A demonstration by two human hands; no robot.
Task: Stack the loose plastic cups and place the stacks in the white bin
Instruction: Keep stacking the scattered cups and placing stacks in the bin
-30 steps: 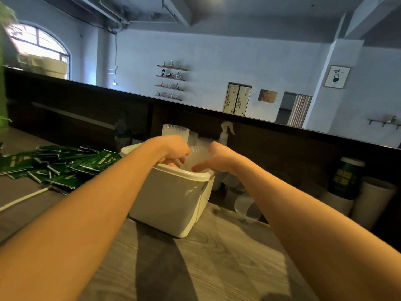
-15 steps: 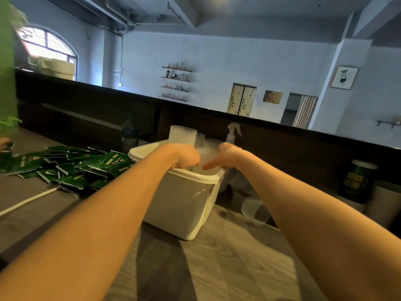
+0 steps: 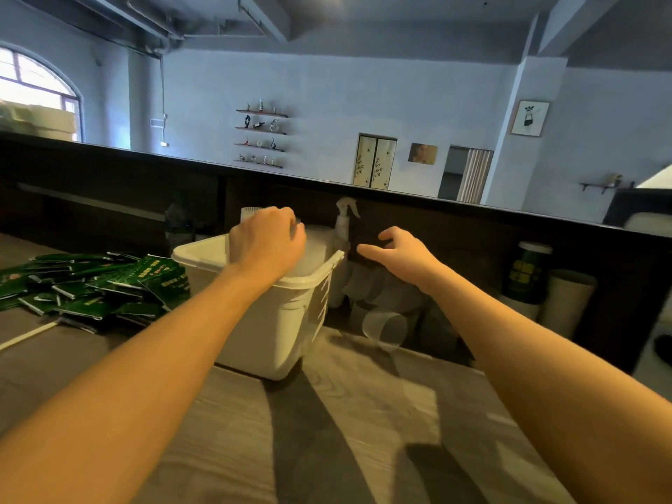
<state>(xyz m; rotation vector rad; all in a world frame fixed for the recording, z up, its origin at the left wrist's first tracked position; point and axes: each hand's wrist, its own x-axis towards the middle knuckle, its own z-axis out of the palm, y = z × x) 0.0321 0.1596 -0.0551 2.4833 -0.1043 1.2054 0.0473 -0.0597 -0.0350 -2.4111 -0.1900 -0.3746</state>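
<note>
White bin [image 3: 254, 321] sits mid-table [image 3: 363, 431], w/ clear plastic cups standing inside; their tops show above the rim by the far wall. Left hand [image 3: 267, 243] is over the bin, fingers curled down onto the cup tops [image 3: 249, 212]. Looks like it's gripping a ribbed cup, but the hand hides the contact, so can't tell for sure. Right hand [image 3: 400, 251] hangs in the air just right of the bin, fingers loosely spread, holding nothing. Below it, loose cup [image 3: 385, 329] lies on its side on the table, mouth toward the camera, near the bin's right corner. More cups are behind it in shadow, blurry. Spray bottle [image 3: 343, 221] stands behind the bin. Pile of green packets [image 3: 94, 285] lies left of the bin.
</note>
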